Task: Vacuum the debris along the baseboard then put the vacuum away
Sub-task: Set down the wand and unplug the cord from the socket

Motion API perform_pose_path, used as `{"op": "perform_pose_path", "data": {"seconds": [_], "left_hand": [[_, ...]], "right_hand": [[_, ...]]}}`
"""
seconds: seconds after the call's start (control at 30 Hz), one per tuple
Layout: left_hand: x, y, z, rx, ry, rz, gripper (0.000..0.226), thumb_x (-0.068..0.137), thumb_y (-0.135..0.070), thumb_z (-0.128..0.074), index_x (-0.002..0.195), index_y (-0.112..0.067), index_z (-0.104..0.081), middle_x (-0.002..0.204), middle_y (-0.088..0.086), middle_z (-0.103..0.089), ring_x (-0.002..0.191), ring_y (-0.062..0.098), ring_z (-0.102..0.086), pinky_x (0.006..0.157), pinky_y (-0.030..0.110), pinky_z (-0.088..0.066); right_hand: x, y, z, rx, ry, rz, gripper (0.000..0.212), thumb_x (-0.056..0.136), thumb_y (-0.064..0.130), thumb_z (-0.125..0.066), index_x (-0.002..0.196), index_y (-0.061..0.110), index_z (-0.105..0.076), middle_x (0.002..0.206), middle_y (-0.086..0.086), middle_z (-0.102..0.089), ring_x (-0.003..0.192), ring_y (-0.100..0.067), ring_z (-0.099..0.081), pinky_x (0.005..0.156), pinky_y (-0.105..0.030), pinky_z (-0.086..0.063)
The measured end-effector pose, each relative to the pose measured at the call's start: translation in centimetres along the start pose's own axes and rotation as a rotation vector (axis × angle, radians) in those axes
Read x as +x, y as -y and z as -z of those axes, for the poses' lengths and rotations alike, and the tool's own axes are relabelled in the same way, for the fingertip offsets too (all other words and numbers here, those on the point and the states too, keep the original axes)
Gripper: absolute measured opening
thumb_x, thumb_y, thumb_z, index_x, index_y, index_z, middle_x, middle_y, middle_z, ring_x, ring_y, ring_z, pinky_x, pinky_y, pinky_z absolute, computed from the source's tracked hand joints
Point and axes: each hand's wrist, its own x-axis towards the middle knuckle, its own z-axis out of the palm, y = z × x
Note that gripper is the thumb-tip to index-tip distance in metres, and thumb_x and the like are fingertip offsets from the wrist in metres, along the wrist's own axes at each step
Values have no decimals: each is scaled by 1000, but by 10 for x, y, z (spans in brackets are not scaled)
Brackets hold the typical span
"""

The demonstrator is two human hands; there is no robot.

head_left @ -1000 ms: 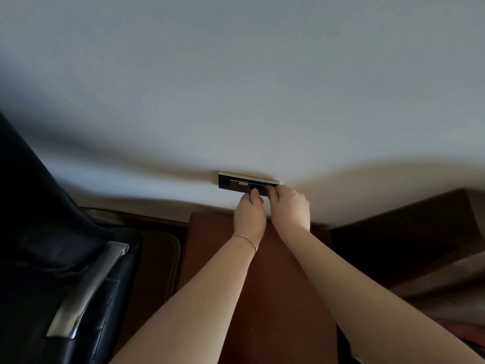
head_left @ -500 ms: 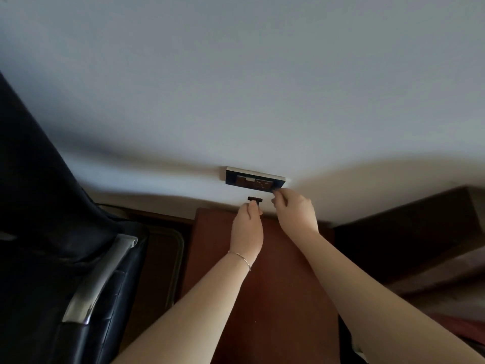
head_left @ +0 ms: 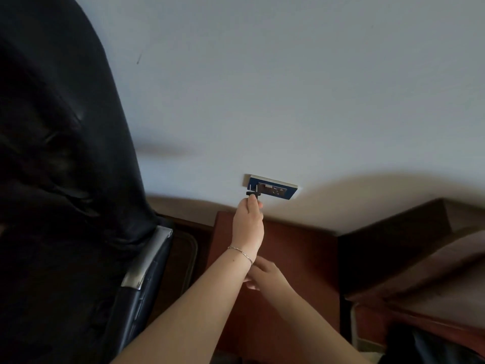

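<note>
Nearest us, both forearms come in from the bottom edge, left from 7 o'clock, right from 5. Right hand (head_left: 266,278) sits low at approx 6 o'clock of frame centre, just under the left wrist and partly behind it. It's motion-blurred, so we can't tell if its fingers are spread or curled. Thin chain bracelet (head_left: 241,253) sits on the left wrist. Left hand (head_left: 249,224) reaches on toward 12, back of hand to cam, fingertips pressed together on a small black plug (head_left: 252,193), i.e. a pinch grip. Plug is near frame centre, at 7 o'clock of the outlet plate (head_left: 275,190), overlapping its lower-left corner in our view. We can't tell whether the prongs are in the socket or clear of it. Plate is dark w/ a pale edge, mounted on the wall (head_left: 288,88), looks slanted from here. Under the hands, a red-brown wood cabinet (head_left: 301,253) at 6 o'clock, its far edge against the wall. Black leather chair (head_left: 65,153) fills the 9 o'clock side, chrome armrest (head_left: 147,261) at 7–8, near the cabinet w/ a gap btwn. Dark wooden furniture (head_left: 388,232) at 4 o'clock, just beside the cabinet. Wall is plain and pale, takes the upper half, w/ soft shadow bands at 9 and 3 o'clock of the plate.
</note>
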Motion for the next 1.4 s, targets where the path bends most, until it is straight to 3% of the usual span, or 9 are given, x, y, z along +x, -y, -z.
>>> {"op": "perform_pose_path", "data": {"seconds": [0.2,0.47,0.53,0.63,0.77,0.93,1.07,1.17,1.4], "left_hand": [[-31,-8,27,-104,-22,-12,31,101,-29,-33,75,-20,-48,56,-1,-37,50,15,-34,50,31,-25],[-112,-5,56,-240,-111,-58,30,101,-27,-33,80,-14,-50,53,-2,-34,33,3,-29,39,20,-25],[-140,-3,64,-246,-103,-71,26,101,-26,-34,85,-16,-52,53,0,-39,33,3,-34,39,18,-29],[-183,5,80,-274,-130,-64,24,101,-23,-34,86,-20,-53,55,1,-37,32,3,-32,36,16,-28],[-229,17,116,-328,-213,-16,21,100,-20,-34,94,-14,-54,51,-3,-33,31,1,-30,37,17,-26],[-274,46,173,-186,-415,-39,42,99,-29,-35,120,2,-53,69,-11,-40,60,3,-34,56,20,-27],[-317,60,218,-275,-460,-42,29,99,-29,-37,111,-15,-59,63,-4,-40,51,8,-35,52,23,-32],[-356,76,256,-337,-491,-70,21,100,-30,-37,97,-24,-57,56,-5,-34,42,5,-29,42,20,-27],[-459,124,368,-493,-667,-50,23,100,-28,-36,91,-22,-57,54,-5,-33,38,4,-27,42,20,-25]], "right_hand": [[-26,1,-22,-119,9,80,20,94,23,-47,95,18,-67,82,5,-67,74,-9,-56,77,-30,-48],[-88,-27,-49,-224,57,205,28,98,30,-42,106,11,-61,101,-16,-66,80,-17,-54,90,-51,-47],[-109,-35,-55,-197,82,219,29,100,25,-41,110,5,-59,92,-7,-67,80,-16,-54,87,-45,-49],[-141,-48,-68,-181,177,218,29,102,19,-39,111,-3,-55,87,-6,-61,77,-13,-57,73,-22,-50],[-179,-66,-97,-196,301,206,26,102,22,-38,111,3,-55,84,-3,-60,75,-16,-57,76,-30,-48],[-209,-87,-147,-324,424,216,14,101,33,-39,109,22,-42,93,0,-58,78,-10,-56,79,-29,-51],[-242,-88,-190,-397,525,238,18,103,26,-37,98,14,-49,72,-1,-52,61,-11,-50,57,-16,-46],[-271,-94,-229,-485,570,275,25,103,24,-37,88,11,-53,64,0,-48,53,-10,-46,58,-19,-43],[-332,-140,-345,-504,685,221,26,103,20,-37,81,15,-48,62,5,-40,40,-1,-37,42,-13,-32]]}}
